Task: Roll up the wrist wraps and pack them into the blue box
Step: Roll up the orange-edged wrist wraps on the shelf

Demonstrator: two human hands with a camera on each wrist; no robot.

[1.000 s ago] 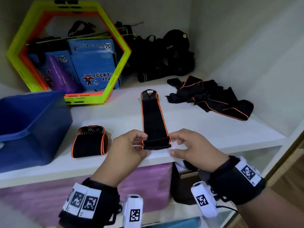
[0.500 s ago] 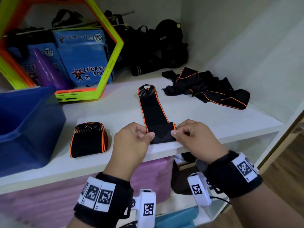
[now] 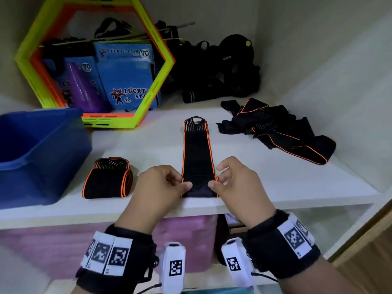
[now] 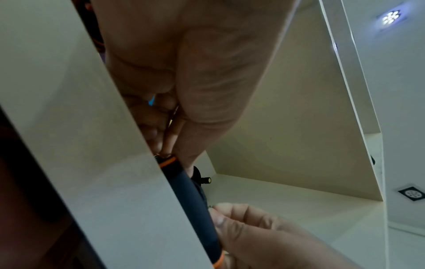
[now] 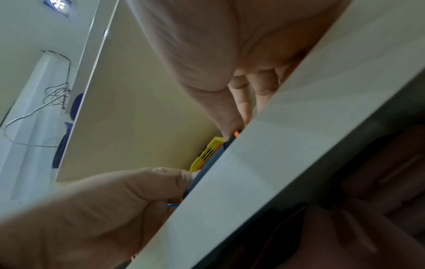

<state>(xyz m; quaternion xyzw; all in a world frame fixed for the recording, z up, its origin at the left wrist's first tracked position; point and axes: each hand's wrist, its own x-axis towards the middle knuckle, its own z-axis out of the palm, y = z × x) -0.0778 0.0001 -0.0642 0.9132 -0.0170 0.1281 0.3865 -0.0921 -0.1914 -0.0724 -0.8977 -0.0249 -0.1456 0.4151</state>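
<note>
Wrist wrap (image 3: 198, 158) lies flat on white shelf (image 3: 275, 187), near end at front edge. Left hand (image 3: 158, 187) and right hand (image 3: 237, 183) each pinch a near corner. Rolled wrap (image 3: 108, 181) sits beside blue box (image 3: 31, 155).

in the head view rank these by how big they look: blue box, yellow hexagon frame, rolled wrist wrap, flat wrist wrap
1. yellow hexagon frame
2. blue box, cut off at the picture's edge, so unsure against the frame
3. flat wrist wrap
4. rolled wrist wrap, close to the flat one
</note>
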